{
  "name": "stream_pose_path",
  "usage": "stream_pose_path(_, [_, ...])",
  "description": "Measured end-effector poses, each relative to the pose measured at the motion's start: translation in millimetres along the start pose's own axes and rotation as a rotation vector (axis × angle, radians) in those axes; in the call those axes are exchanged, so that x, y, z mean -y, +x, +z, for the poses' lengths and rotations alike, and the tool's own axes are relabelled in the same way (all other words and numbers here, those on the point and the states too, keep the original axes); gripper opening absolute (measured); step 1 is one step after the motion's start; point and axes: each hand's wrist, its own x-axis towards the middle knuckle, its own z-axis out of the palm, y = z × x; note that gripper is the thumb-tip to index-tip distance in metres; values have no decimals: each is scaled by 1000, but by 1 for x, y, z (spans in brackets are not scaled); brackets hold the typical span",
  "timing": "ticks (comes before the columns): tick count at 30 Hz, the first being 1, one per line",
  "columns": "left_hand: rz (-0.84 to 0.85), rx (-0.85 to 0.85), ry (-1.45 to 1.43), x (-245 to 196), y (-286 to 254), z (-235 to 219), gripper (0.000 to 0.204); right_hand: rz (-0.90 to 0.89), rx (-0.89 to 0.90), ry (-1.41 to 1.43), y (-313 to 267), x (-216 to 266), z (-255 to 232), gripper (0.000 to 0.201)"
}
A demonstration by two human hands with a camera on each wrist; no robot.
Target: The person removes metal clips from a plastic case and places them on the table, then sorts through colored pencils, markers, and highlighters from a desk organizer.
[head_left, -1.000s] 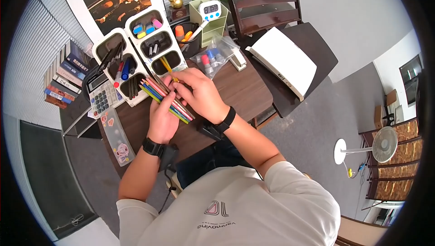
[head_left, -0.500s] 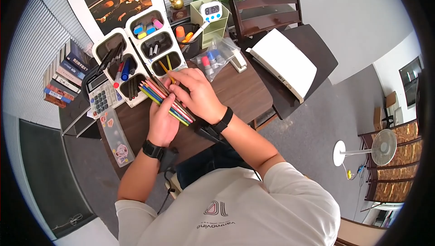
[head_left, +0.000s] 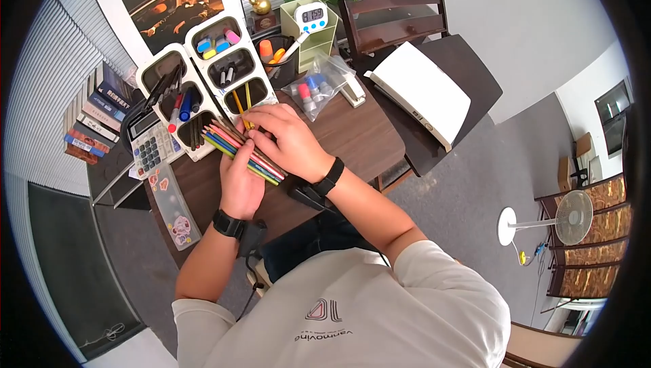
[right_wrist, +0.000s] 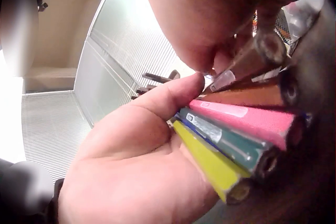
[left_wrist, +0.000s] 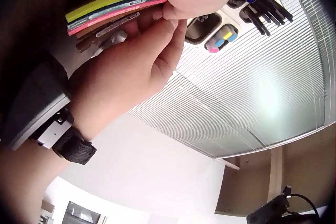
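My left hand (head_left: 241, 185) grips a fanned bundle of colored pencils (head_left: 234, 148), thumb across the top. Lime, teal, pink and brown barrels show in the right wrist view, blunt ends toward the camera. My right hand (head_left: 290, 141) sits against the bundle's far side, its fingertips pinching an orange-yellow pencil (head_left: 238, 103). A yellow-green pencil (head_left: 248, 95) stands beside it, and both overlap the front right compartment of the white desk organizer (head_left: 215, 100). In the left wrist view the right hand (left_wrist: 123, 71) lies beneath the bundle; its fingertips are partly hidden.
Other compartments hold highlighters (head_left: 215, 45), markers (head_left: 185, 105) and dark pens. Right of the organizer stand a black mesh cup (head_left: 283, 73), a plastic bag (head_left: 319, 87) of bottles and a stapler (head_left: 353, 91). A calculator (head_left: 150, 151) and a clear stickered case (head_left: 173, 205) lie at left.
The right hand has shifted slightly left, closer to the bundle. The orange-yellow pencil has swung left, apart from the yellow-green one. The left hand still holds its bundle.
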Motion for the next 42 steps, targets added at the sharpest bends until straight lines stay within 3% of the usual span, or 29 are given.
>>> stream_pose_path(8, [35, -14, 44, 0, 0, 2, 49, 64, 27, 43, -1, 4, 0, 28])
stream_pose_path(16, [25, 28, 57, 2, 0, -2, 54, 36, -109, 40, -1, 4, 2, 21])
stream_pose_path(22, [19, 29, 36, 0, -1, 1, 54, 105, -12, 76, -5, 3, -4, 27])
stream_pose_path(29, [29, 2, 30, 2, -3, 3, 48, 74, -71, 102, -3, 9, -3, 24])
stream_pose_path(32, [-16, -42, -14, 2, -2, -2, 44, 168, -35, 149, -8, 7, -5, 27])
stream_pose_path(35, [-67, -73, -120, 9, -6, -9, 38, 119, -100, -58, -23, 18, -21, 20])
stream_pose_path(39, [-70, -157, -93, 12, -11, -1, 40, 472, 204, -123, -58, 50, -44, 26])
stream_pose_path(42, [-82, -143, -89, 12, -13, 5, 40, 391, 136, -107, -76, 43, -41, 20])
